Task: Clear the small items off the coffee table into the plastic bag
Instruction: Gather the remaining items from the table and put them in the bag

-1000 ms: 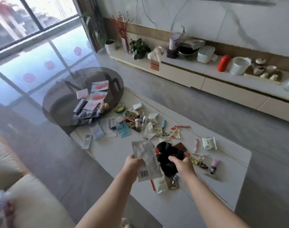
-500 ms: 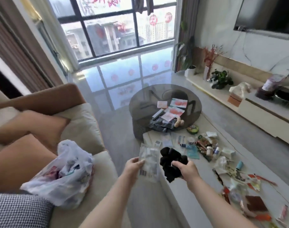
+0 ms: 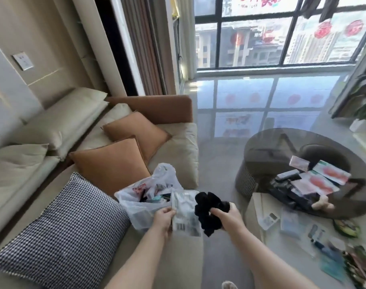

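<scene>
The bag (image 3: 136,207) slumps on the sofa (image 3: 177,142), mouth gaping and already stuffed, so a loose toss could bounce off its floppy rim. Left hand (image 3: 164,219) pinches a packet (image 3: 185,213), right hand (image 3: 228,215) clutches a black scrunchie (image 3: 209,211), probably; plenty still litters the table (image 3: 255,207).

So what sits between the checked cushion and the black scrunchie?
In the head view, the plastic bag on the sofa and the clear packet pinched by the left hand lie between checked cushion and scrunchie.
</scene>
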### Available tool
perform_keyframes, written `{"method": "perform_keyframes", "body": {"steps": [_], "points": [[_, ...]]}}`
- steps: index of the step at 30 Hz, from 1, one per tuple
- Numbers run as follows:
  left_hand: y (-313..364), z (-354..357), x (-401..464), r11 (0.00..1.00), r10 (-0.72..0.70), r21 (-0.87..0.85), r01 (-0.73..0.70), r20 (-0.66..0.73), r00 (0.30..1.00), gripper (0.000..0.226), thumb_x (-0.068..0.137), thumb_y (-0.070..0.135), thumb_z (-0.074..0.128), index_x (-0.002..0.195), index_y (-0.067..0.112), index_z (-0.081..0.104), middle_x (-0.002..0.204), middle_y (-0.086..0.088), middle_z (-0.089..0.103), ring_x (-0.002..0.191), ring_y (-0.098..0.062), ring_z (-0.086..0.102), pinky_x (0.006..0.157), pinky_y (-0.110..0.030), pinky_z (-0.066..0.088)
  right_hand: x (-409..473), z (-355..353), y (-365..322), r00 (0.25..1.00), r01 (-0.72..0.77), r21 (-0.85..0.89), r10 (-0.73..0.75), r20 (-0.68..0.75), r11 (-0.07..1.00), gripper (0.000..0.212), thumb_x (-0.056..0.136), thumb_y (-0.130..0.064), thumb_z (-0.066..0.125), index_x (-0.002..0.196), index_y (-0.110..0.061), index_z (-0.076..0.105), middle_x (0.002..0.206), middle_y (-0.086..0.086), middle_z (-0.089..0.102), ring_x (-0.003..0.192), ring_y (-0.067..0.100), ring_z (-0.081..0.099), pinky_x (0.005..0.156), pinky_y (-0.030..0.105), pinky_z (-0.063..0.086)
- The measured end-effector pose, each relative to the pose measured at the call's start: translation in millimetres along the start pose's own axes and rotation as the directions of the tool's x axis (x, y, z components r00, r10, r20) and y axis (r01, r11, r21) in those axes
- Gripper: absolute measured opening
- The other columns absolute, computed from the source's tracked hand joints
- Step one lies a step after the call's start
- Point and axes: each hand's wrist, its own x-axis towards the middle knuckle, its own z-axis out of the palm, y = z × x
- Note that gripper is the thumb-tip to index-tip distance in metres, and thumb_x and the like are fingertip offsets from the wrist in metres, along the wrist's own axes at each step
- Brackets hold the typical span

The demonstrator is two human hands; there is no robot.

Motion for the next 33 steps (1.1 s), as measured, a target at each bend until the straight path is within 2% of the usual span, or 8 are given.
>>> {"method": "perform_keyframes", "body": {"steps": [2,5,8,14,24,28,31,33], "points": [[7,-12,10,0.999,-0.021,-0.03,0.018,-0.069,0.997,0.018,0.095,-0.002,0.048,0.109,0.001,0.059,0.099,-0.023,0.066,0.085,-0.037,0.064,0.075,-0.048,0.056,20,17,-10,0.997,-0.001,-0.039,0.004,0.079,0.999,0.02,0.081,-0.003,0.065,0.097,0.002,0.054,0.087,0.018,0.062,0.081,0.032,0.065,0.073,0.045,0.056],[20,-27,22,0.996,-0.046,-0.082,0.032,-0.172,0.984,0.014,0.096,0.0,0.048,0.099,0.006,0.06,0.087,-0.016,0.066,0.072,-0.03,0.064,0.053,-0.036,0.053,49,39,-25,0.983,-0.004,-0.067,0.016,0.185,0.998,0.013,0.082,-0.002,0.062,0.093,-0.003,0.056,0.087,0.017,0.064,0.081,0.032,0.066,0.074,0.046,0.057],[31,-37,41,0.994,-0.036,-0.106,0.007,-0.272,0.962,0.014,0.094,0.001,0.05,0.099,0.005,0.063,0.093,-0.016,0.068,0.074,-0.029,0.065,0.059,-0.036,0.053,82,61,-37,0.973,0.006,-0.104,0.018,0.231,0.995,0.017,0.081,-0.005,0.065,0.096,-0.012,0.059,0.095,0.018,0.067,0.088,0.034,0.067,0.077,0.047,0.058],[43,-51,77,0.989,-0.035,-0.148,-0.027,-0.402,0.915,0.026,0.093,-0.005,0.047,0.11,0.004,0.063,0.103,-0.015,0.066,0.09,-0.032,0.064,0.074,-0.041,0.055,124,106,-44,0.97,-0.074,-0.181,0.112,0.213,0.981,0.016,0.078,-0.012,0.068,0.092,-0.007,0.061,0.095,0.02,0.066,0.093,0.036,0.064,0.085,0.055,0.053],[65,-84,173,0.993,-0.096,-0.093,0.066,-0.369,0.925,0.039,0.088,-0.009,0.041,0.116,0.005,0.063,0.103,-0.015,0.069,0.094,-0.033,0.066,0.08,-0.041,0.055,182,192,-36,0.955,-0.211,-0.244,0.253,0.155,0.947,0.027,0.079,-0.002,0.06,0.105,0.004,0.054,0.087,0.016,0.06,0.087,0.033,0.061,0.085,0.056,0.052],[64,-93,215,0.99,-0.141,-0.056,0.13,-0.336,0.931,0.04,0.086,-0.007,0.043,0.119,0.004,0.062,0.096,-0.015,0.067,0.09,-0.032,0.063,0.087,-0.045,0.053,207,228,-31,0.962,-0.211,-0.289,0.251,0.107,0.934,0.025,0.079,-0.001,0.056,0.103,0.001,0.051,0.104,0.028,0.06,0.099,0.04,0.06,0.087,0.056,0.051],[63,-99,241,0.983,-0.182,-0.061,0.172,-0.281,0.942,0.04,0.09,-0.006,0.044,0.125,0.004,0.057,0.105,-0.02,0.065,0.097,-0.036,0.063,0.09,-0.046,0.054,220,245,-24,0.962,-0.202,-0.336,0.251,0.107,0.92,0.036,0.083,-0.005,0.054,0.118,-0.008,0.047,0.103,0.013,0.061,0.101,0.033,0.059,0.093,0.05,0.049],[61,-102,253,0.978,-0.204,-0.084,0.189,-0.242,0.949,0.04,0.091,-0.008,0.043,0.129,-0.001,0.053,0.097,-0.02,0.064,0.084,-0.032,0.063,0.079,-0.04,0.055,223,250,-19,0.955,-0.209,-0.36,0.269,0.124,0.909,0.037,0.086,-0.003,0.052,0.119,-0.015,0.041,0.092,0.0,0.055,0.098,0.027,0.057,0.094,0.046,0.048]]}}
